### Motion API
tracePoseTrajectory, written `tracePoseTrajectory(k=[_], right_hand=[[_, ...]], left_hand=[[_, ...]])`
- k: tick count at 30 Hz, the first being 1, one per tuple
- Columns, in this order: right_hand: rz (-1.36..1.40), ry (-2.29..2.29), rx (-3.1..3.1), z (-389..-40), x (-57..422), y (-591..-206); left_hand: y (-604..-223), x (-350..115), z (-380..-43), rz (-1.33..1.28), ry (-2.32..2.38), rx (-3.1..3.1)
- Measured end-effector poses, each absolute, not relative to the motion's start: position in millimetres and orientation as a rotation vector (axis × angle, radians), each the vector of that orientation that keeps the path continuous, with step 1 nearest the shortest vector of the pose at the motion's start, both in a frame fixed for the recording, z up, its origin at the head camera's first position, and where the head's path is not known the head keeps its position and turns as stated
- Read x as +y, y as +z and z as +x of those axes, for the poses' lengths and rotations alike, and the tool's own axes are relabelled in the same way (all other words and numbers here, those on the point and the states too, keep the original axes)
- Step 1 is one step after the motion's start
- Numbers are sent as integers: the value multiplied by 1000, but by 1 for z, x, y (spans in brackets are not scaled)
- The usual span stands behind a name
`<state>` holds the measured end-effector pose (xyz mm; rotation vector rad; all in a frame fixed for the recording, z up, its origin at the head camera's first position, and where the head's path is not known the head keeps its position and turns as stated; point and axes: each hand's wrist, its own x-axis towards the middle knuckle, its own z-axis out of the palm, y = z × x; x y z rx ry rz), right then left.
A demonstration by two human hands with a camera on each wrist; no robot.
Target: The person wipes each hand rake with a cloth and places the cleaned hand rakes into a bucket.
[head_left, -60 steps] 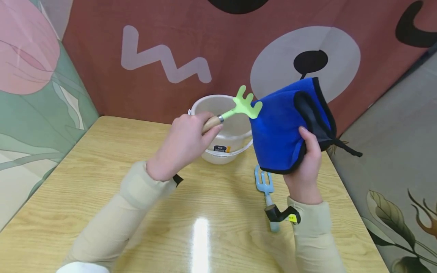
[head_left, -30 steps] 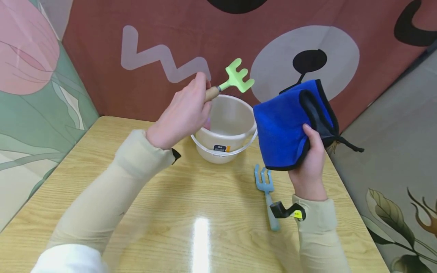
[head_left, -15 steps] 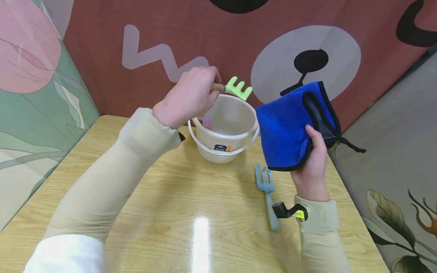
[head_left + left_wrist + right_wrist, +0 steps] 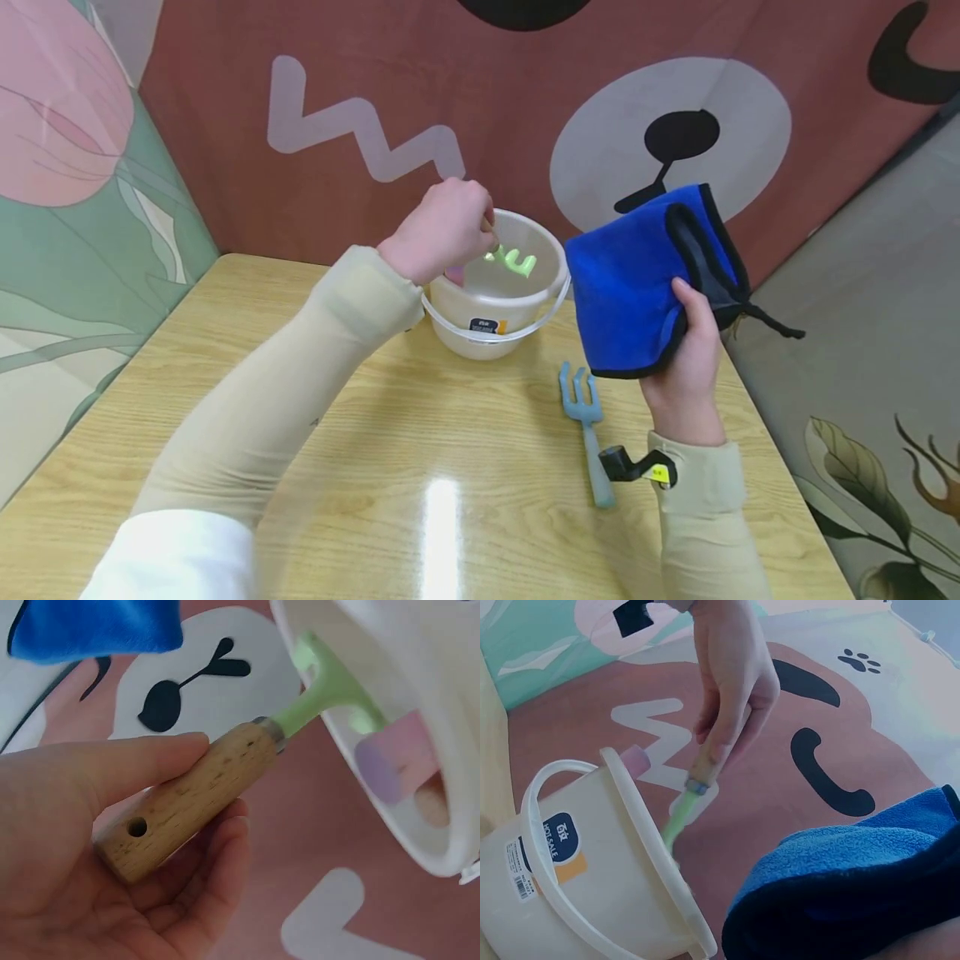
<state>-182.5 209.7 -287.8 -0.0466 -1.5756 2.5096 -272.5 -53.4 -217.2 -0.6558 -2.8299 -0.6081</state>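
My left hand [image 4: 442,229] grips the wooden handle of a small green hand rake [image 4: 187,799] above the white bucket [image 4: 459,315]. The rake's green tines point down into the bucket's mouth in the head view. Inside, at the bucket's left rim, shows a pink and purple rounded end [image 4: 397,757]; the rest of that thing is hidden. On the right, my right hand [image 4: 684,375] holds up a folded blue cloth piece with black edging [image 4: 618,287] and a black cord, thumb in front, fingers hidden behind it.
A light-blue garden fork [image 4: 583,410] lies on the wooden table [image 4: 360,500] below the blue cloth, tines toward the back. The bucket's handle [image 4: 558,304] hangs down around its front. A patterned fabric backdrop [image 4: 337,208] rises just behind the bucket.
My left hand has carried the green rake from in front of the bucket up over it, then lowered its tines into the mouth. The right hand with the blue cloth has shifted slightly right.
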Motion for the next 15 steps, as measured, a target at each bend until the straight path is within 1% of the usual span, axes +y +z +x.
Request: tracePoseTrajectory(k=[15], right_hand=[[-93,2509,-1615,-184,210,-293]], left_hand=[[-261,-35,-278,-671,-319,-2800]])
